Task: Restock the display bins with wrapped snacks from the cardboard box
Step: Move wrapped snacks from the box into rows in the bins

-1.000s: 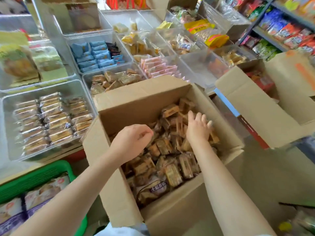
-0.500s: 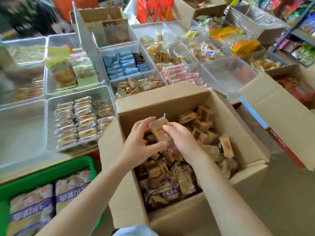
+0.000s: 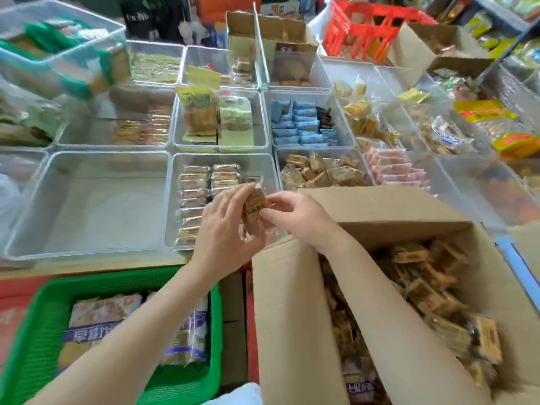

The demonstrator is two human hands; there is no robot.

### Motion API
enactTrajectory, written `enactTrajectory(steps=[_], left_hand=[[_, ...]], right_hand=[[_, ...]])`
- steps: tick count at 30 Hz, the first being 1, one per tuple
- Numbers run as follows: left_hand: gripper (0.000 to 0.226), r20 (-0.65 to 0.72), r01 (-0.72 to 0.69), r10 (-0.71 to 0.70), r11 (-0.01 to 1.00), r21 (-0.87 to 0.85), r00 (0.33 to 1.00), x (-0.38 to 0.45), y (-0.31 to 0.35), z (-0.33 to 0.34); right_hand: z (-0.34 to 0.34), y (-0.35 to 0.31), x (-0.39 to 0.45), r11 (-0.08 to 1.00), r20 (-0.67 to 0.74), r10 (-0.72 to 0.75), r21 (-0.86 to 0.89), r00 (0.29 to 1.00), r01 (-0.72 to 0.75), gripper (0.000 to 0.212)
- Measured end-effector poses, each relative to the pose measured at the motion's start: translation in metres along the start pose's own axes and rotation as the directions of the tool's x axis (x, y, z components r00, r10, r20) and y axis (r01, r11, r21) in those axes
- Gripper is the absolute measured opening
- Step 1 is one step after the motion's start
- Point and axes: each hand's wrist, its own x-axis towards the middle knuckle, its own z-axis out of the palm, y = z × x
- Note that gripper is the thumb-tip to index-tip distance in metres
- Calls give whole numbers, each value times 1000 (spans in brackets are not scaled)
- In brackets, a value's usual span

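My left hand [image 3: 225, 229] and my right hand [image 3: 295, 216] both hold a small stack of brown wrapped snacks [image 3: 254, 210] between them. The stack hangs over the near right corner of a clear display bin [image 3: 175, 200] that has rows of the same brown snacks along its left and middle. The open cardboard box [image 3: 292, 302] stands at the lower right, filled with several loose brown wrapped snacks [image 3: 423, 287]. My right forearm crosses over the box's left flap.
An almost bare clear bin [image 3: 87, 206] sits left of the target bin. Behind are bins of blue packets [image 3: 304, 124], pink packets [image 3: 391, 168] and brown snacks [image 3: 321, 171]. A green basket [image 3: 43, 317] with large bags sits lower left. A red crate [image 3: 365, 27] stands at the back.
Both hands lifted the snack stack out of the cardboard box and carried it left, over the display bin. The view swung left with them.
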Motion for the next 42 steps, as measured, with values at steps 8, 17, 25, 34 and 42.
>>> enactTrajectory(steps=[8, 17, 25, 34, 42], left_hand=[[85, 508, 112, -246, 954, 280, 825, 22, -109, 44], [76, 626, 11, -195, 958, 285, 755, 9, -144, 82], [77, 621, 42, -196, 966, 254, 759, 7, -148, 84], [73, 617, 31, -182, 969, 247, 766, 6, -148, 81], [47, 452, 290, -285, 955, 60, 845, 4, -113, 56]], right_hand=[[27, 18, 131, 601, -187, -11, -786, 982, -143, 21], [65, 48, 179, 243, 7, 30, -970, 1000, -1, 28], [79, 65, 185, 162, 32, 186, -987, 982, 1, 27], [99, 88, 154, 467, -36, 360, -858, 932, -214, 61], [60, 26, 71, 792, -288, -273, -609, 918, 45, 25]])
